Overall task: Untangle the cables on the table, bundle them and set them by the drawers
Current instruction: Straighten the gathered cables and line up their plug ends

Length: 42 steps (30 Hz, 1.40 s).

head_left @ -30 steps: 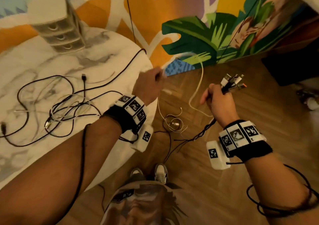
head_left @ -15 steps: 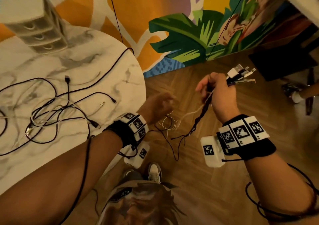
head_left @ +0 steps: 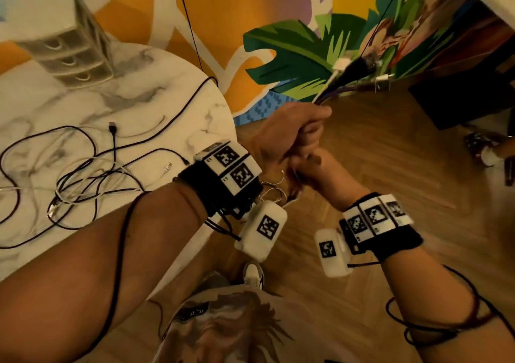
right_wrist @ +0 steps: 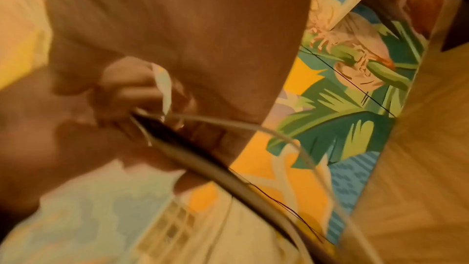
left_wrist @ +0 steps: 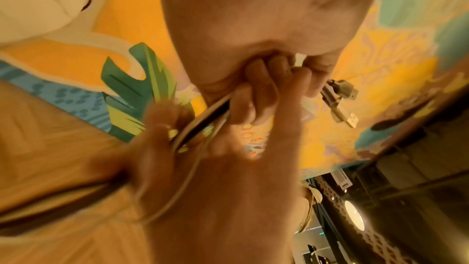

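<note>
My left hand (head_left: 289,131) is closed in a fist around a bundle of black and white cables (head_left: 338,85) off the table's right edge. The bundle's plugs (head_left: 351,68) fan out above the fist. My right hand (head_left: 312,167) grips the same bundle just below. In the left wrist view, my left hand's fingers (left_wrist: 259,91) curl round the cables (left_wrist: 203,121), with plugs (left_wrist: 340,99) sticking out. The right wrist view is blurred and shows the bundle (right_wrist: 198,156) running out of the fingers. A tangle of cables (head_left: 92,178) lies on the marble table (head_left: 167,89). The small drawers (head_left: 67,53) stand at its far side.
Thin white cable loops (head_left: 274,184) hang below my hands over the wooden floor (head_left: 390,153). The painted wall (head_left: 250,14) is behind, with a black wire (head_left: 189,28) hanging down it. Dark furniture (head_left: 459,103) and another person's shoe (head_left: 485,151) are at the right.
My left hand has come up from the dangling loops and taken hold of the bundle near the plugs. My right hand has slid lower on the bundle, just under the left.
</note>
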Each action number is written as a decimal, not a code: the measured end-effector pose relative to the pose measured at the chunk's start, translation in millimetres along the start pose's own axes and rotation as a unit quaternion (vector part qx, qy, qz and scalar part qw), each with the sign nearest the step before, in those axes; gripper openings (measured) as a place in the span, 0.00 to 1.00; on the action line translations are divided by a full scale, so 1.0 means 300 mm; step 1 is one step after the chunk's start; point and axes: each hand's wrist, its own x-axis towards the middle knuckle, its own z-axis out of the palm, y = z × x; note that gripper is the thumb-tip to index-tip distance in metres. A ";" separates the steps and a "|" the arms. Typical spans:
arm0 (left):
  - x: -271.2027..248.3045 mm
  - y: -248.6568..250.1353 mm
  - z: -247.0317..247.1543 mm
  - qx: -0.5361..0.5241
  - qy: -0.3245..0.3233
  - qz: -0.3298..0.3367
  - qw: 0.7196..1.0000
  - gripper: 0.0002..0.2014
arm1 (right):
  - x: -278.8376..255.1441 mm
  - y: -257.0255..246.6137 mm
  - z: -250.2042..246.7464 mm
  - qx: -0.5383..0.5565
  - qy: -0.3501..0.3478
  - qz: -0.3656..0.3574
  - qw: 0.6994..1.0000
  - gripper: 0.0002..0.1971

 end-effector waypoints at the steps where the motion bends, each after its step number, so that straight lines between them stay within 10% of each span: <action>1: 0.003 0.013 -0.004 0.010 0.008 -0.005 1.000 0.22 | 0.009 0.047 0.016 -0.041 0.004 0.030 0.999 0.11; 4: 0.009 0.056 -0.005 0.184 0.064 0.035 0.980 0.24 | 0.029 0.188 0.053 -0.088 0.087 0.101 0.987 0.21; 11: -0.012 0.156 0.001 0.509 0.068 0.177 0.840 0.15 | 0.033 0.437 0.030 -0.157 0.209 0.340 0.904 0.21; 18: -0.007 0.217 -0.028 0.588 0.090 0.278 0.754 0.10 | 0.110 0.436 0.014 0.021 0.336 0.297 0.894 0.19; 29: -0.019 0.158 -0.032 0.658 0.081 0.317 0.678 0.13 | -0.014 0.583 -0.082 -0.131 0.278 0.428 0.850 0.17; 33: -0.011 0.114 -0.033 0.645 0.090 0.311 0.692 0.13 | 0.042 0.467 -0.065 -0.019 0.408 0.331 0.850 0.10; 42: 0.040 -0.073 -0.052 0.506 0.101 0.077 0.853 0.20 | 0.058 0.014 0.035 -0.042 0.303 0.007 0.952 0.12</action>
